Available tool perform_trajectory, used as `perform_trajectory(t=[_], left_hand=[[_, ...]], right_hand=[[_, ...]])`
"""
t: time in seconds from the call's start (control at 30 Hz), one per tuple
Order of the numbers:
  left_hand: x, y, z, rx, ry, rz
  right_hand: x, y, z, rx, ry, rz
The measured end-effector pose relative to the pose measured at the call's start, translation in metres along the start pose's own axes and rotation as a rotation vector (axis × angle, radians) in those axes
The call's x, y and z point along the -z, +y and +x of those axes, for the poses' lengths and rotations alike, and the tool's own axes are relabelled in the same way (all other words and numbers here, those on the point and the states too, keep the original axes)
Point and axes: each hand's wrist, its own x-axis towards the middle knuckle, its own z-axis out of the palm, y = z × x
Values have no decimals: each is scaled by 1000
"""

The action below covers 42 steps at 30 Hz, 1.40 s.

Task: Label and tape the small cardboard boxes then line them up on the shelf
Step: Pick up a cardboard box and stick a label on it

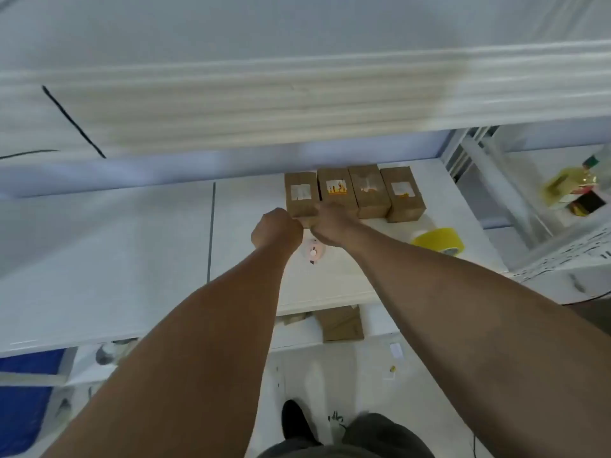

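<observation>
Several small brown cardboard boxes with white labels stand side by side in a row at the back of the white shelf (132,259). Both my hands meet at the near end of the leftmost box (299,193). My left hand (277,229) is curled like a fist against that box's near left corner. My right hand (330,223) lies over its near end from the right and hides it, also covering the second box's (335,190) near edge. My fingertips are hidden, so the exact grip is unclear.
A yellow tape roll (438,241) lies on the shelf right of my right arm. A small pink and white object (312,252) sits just below my hands. An upper shelf board (297,104) overhangs the boxes. Another brown box (340,323) lies on the lower level.
</observation>
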Motion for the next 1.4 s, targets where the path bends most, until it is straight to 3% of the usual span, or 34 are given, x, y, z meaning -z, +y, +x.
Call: perform_trajectory(t=[0.1,0.33,0.43,0.67,0.9,1.1,1.27,1.4], left_hand=[[-8,4,19,49,-62,-154],[-7,-12,51,14,-141,-121],[-16,-6,55,146,-238,-323],[-40,-9,45,298,-149,-823],[-24,-27,-7,269,-275,-1376],[-8,-48,-65,64,-356,-1284],[-6,-51,-80,22,-270,-1146],[-5,-48,-77,58,-221,-1239]], right_hand=[[-11,3,5,-13,9,96],[-18,21,8,50,-29,214],[-18,21,11,63,-25,284],[-24,23,9,8,82,592],[-26,38,-7,-9,218,880],[-15,55,-28,53,20,1041],[-19,58,-48,144,46,1011],[-19,57,-58,169,44,973]])
